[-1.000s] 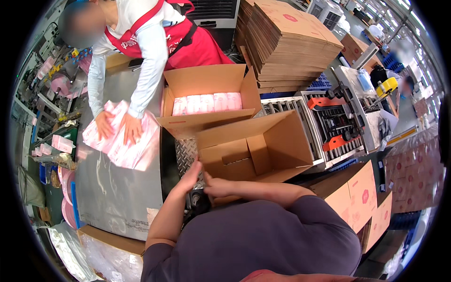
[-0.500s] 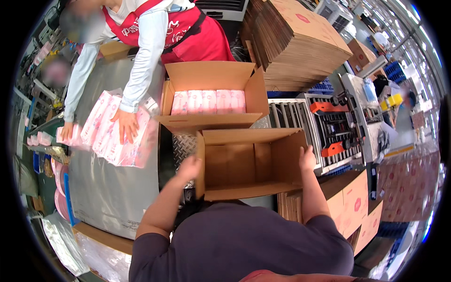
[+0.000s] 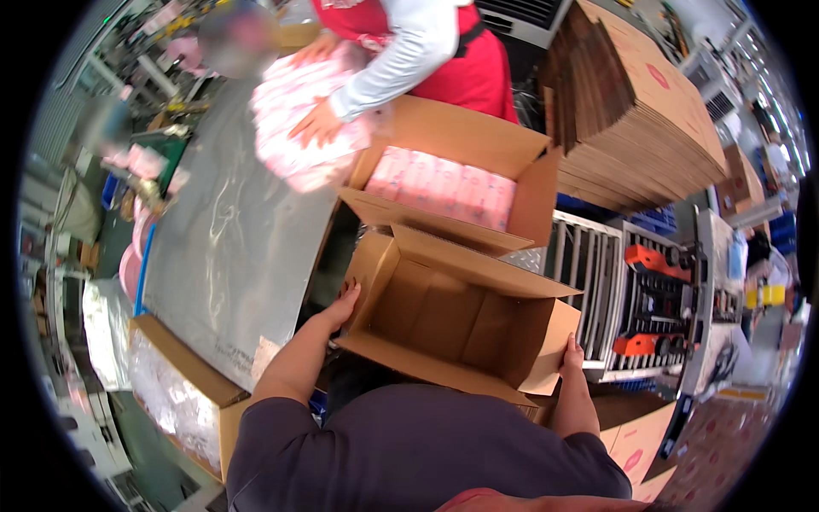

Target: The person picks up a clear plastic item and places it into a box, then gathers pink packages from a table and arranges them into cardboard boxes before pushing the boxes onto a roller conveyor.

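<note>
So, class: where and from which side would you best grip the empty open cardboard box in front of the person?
Probably by its two opposite side walls, coming in from left and right. The empty cardboard box is wide, its flaps open, so the walls give flat surfaces. The left hand and right hand already press there.

Landmark = steel table. Co-worker in red apron at its far end, one hand pressing a pink pack bundle lying on the far part of the top. Open carton of pink packs just right of the table's far corner. Flat carton stack well to the right, behind that carton. Roller conveyor with orange parts right of the table. Carton with clear bag liner at the table's near left corner.
</note>
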Demonstrator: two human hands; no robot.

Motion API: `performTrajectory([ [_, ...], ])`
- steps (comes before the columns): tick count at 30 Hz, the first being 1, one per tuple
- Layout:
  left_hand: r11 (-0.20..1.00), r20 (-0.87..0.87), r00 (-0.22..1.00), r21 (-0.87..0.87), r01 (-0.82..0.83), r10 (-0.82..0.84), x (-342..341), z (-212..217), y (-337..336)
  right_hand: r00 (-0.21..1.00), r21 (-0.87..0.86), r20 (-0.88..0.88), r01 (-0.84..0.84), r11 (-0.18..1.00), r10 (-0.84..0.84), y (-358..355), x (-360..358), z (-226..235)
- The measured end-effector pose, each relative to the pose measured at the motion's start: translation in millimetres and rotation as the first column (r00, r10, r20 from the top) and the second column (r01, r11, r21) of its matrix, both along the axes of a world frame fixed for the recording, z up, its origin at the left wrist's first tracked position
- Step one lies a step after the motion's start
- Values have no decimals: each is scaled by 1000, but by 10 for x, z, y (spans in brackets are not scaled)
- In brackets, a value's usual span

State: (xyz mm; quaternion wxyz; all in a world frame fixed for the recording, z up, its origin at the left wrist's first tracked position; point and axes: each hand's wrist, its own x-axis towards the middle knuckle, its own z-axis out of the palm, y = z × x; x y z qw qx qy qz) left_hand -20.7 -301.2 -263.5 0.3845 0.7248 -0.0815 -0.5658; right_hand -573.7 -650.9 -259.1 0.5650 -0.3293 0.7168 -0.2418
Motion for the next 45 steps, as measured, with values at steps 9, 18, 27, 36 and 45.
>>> performTrajectory([
  [9, 910, -241, 935, -262, -321, 260, -2, 1475, 808, 173, 51, -940, -783, 620, 296, 23, 949, 153],
  [18, 632, -53, 761, -521, -573, 647, -118, 627, 768, -211, 547, -719, -759, 352, 663, 593, 1510, 285],
  [27, 653, 935, 4, -244, -717, 354, 244, 2172, 4434, -457, 684, -652, -699, 209, 605, 728, 2143, 371],
  [36, 620, 691, 718, 597, -509, -77, -368, 1799, 5547, -577, 735, -609, -668, 114, 545, 723, 2460, 406],
  [45, 669, 814, 578, 400, -626, 54, -399, 1548, 5603, -623, 750, -583, -659, 52, 521, 665, 2580, 425],
])
